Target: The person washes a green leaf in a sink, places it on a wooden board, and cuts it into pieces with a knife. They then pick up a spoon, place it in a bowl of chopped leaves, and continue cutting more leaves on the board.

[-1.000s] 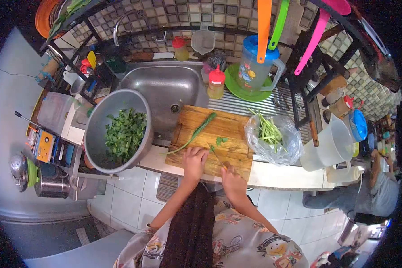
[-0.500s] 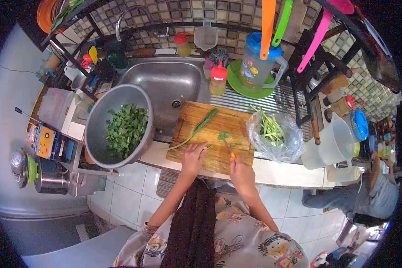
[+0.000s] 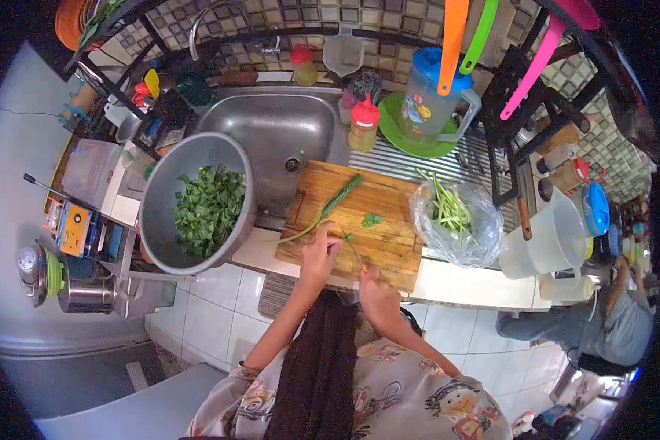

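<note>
The right hand (image 3: 380,297) has its fingers closed around the knife (image 3: 354,253) over the near part of the cutting board (image 3: 396,202). The left hand (image 3: 320,257) pinches a bit of greens (image 3: 347,238) beside the blade. A long leafy stalk (image 3: 330,205) lies on the board's left side.

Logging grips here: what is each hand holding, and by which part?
Right hand: the knife, by its orange handle. Left hand: fingertips at a small green piece; hold unclear.

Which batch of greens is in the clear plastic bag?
The pale stems, to the right of the cutting board; the chopped leaves are in the grey basin, and the long green stalk lies on the board.
</note>
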Available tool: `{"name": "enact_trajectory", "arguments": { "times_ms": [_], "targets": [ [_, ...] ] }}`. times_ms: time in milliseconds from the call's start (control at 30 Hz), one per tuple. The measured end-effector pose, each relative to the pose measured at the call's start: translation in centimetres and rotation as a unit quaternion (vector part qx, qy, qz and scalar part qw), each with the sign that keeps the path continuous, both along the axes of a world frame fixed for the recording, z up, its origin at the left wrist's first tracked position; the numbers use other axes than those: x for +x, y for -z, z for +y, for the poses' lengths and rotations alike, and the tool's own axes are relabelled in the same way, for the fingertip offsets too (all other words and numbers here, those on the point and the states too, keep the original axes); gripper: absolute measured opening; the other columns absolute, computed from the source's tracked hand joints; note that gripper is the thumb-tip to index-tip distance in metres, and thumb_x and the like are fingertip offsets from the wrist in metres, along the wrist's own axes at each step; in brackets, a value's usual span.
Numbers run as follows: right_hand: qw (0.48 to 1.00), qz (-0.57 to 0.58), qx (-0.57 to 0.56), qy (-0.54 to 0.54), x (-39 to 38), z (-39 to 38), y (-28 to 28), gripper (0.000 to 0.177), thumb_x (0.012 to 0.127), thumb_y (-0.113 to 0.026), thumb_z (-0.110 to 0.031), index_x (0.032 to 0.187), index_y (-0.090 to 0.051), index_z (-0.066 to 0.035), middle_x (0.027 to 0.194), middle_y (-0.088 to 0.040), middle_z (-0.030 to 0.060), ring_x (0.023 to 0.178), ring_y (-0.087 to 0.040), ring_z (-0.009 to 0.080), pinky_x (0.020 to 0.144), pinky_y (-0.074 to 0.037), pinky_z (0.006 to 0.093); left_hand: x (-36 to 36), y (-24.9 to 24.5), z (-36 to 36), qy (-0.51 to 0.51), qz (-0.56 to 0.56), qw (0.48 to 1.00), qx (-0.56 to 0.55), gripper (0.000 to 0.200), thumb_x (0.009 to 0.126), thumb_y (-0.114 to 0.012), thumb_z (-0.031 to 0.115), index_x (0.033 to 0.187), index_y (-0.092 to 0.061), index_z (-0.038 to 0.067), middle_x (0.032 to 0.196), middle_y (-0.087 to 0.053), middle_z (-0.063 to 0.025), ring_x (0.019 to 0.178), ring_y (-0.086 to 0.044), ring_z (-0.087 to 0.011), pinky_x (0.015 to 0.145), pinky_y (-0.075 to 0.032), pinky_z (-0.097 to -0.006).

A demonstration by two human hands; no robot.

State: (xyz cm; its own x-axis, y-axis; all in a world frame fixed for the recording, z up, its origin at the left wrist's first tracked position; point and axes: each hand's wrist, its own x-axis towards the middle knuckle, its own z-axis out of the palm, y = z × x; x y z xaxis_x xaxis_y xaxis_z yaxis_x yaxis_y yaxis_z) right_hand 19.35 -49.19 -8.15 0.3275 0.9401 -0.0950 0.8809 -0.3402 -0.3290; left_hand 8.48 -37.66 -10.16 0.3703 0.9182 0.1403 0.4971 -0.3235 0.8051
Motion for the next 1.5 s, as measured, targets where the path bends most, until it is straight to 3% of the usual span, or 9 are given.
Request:
{"name": "enact_trajectory", "arguments": {
  "times_ms": [200,267,500,567,800,1133,1300,1400,1500],
  "targets": [
    [0.996,-0.011,0.087,0.018,-0.1,0.7,0.6,0.026,0.09,-0.045,-0.027,0.082,-0.049,-0.003,0.053,-0.059,0.0159,0.049,-0.061,0.0339,0.043,-0.05,0.044,0.2,0.6,0.3,-0.004,-0.019,0.999,0.029,0.04,0.078,-0.062,0.004,0.113,-0.046,0.006,0.079,-0.065,-0.0106,0.072,-0.064,-0.0268,0.063,-0.048,-0.0355],
    [0.999,0.006,0.025,0.023,0.0,1.1,0.1,0.024,0.088,-0.05,-0.027,0.086,-0.052,-0.003,0.068,-0.063,0.0144,0.057,-0.064,0.0297,0.048,-0.052,0.039,0.3,0.5,0.1,-0.003,-0.018,1.0,0.018,0.039,0.078,-0.062,0.003,0.113,-0.046,0.006,0.079,-0.065,-0.0111,0.073,-0.064,-0.0275,0.063,-0.048,-0.0359],
    [0.997,0.015,0.074,0.004,0.9,-1.0,-0.5,0.03,0.09,-0.046,-0.03,0.106,-0.053,-0.006,0.073,-0.063,0.0195,0.061,-0.064,0.0326,0.049,-0.052,0.0428,0.4,0.6,0.1,-0.001,-0.021,1.0,0.022,0.036,0.079,-0.058,0.001,0.113,-0.047,0.006,0.08,-0.064,-0.0123,0.078,-0.062,-0.0282,0.069,-0.047,-0.038],
    [0.999,0.03,0.037,0.013,1.2,-2.6,-0.8,0.025,0.09,-0.046,-0.028,0.089,-0.052,-0.003,0.059,-0.06,0.0179,0.054,-0.061,0.0349,0.049,-0.05,0.0461,0.2,0.5,-0.1,-0.002,-0.022,1.0,0.021,0.036,0.079,-0.057,0.001,0.113,-0.046,0.006,0.08,-0.064,-0.0126,0.081,-0.061,-0.0282,0.071,-0.047,-0.0387],
    [0.997,0.047,0.047,0.049,2.6,-0.1,-1.2,0.027,0.092,-0.044,-0.028,0.089,-0.052,-0.002,0.058,-0.059,0.0195,0.053,-0.059,0.0384,0.048,-0.048,0.0495,-1.7,-1.7,-0.4,0.037,0.038,0.992,0.114,0.023,0.078,-0.061,0.008,0.1,-0.055,0.004,0.089,-0.058,-0.0123,0.087,-0.054,-0.0322,0.075,-0.044,-0.0413],
    [0.997,0.012,0.07,0.028,1.1,-0.6,-0.9,0.028,0.092,-0.044,-0.03,0.089,-0.052,-0.004,0.059,-0.06,0.0142,0.051,-0.061,0.0325,0.044,-0.05,0.0433,-0.7,0.3,0.0,-0.005,0.056,0.988,0.142,0.007,0.076,-0.063,0.013,0.079,-0.062,0.007,0.078,-0.059,-0.0094,0.077,-0.055,-0.0309,0.071,-0.045,-0.0412],
    [0.995,-0.024,0.092,0.043,0.4,-0.5,-0.4,0.027,0.092,-0.043,-0.03,0.086,-0.051,-0.005,0.053,-0.058,0.0163,0.046,-0.059,0.0352,0.043,-0.048,0.0452,-0.7,0.3,0.3,0.021,0.056,0.988,0.141,0.008,0.076,-0.062,0.011,0.082,-0.063,0.006,0.08,-0.06,-0.0116,0.078,-0.056,-0.0316,0.07,-0.045,-0.04],
    [0.999,-0.035,0.022,0.034,-0.1,-0.3,0.5,0.028,0.09,-0.047,-0.031,0.095,-0.054,-0.004,0.06,-0.061,0.0134,0.051,-0.062,0.0275,0.043,-0.05,0.0395,-0.6,0.3,0.2,0.024,0.061,0.986,0.154,0.006,0.077,-0.06,0.012,0.081,-0.062,0.007,0.078,-0.059,-0.0102,0.077,-0.055,-0.0307,0.069,-0.044,-0.0401],
    [0.995,-0.048,0.083,0.032,-0.1,0.3,1.1,0.029,0.09,-0.047,-0.031,0.099,-0.053,-0.004,0.06,-0.061,0.0157,0.051,-0.063,0.0276,0.041,-0.05,0.0395,-0.5,0.4,0.3,0.022,0.055,0.986,0.153,0.006,0.078,-0.06,0.011,0.08,-0.062,0.007,0.078,-0.059,-0.0107,0.076,-0.055,-0.0311,0.069,-0.044,-0.0402]
  ]
}}
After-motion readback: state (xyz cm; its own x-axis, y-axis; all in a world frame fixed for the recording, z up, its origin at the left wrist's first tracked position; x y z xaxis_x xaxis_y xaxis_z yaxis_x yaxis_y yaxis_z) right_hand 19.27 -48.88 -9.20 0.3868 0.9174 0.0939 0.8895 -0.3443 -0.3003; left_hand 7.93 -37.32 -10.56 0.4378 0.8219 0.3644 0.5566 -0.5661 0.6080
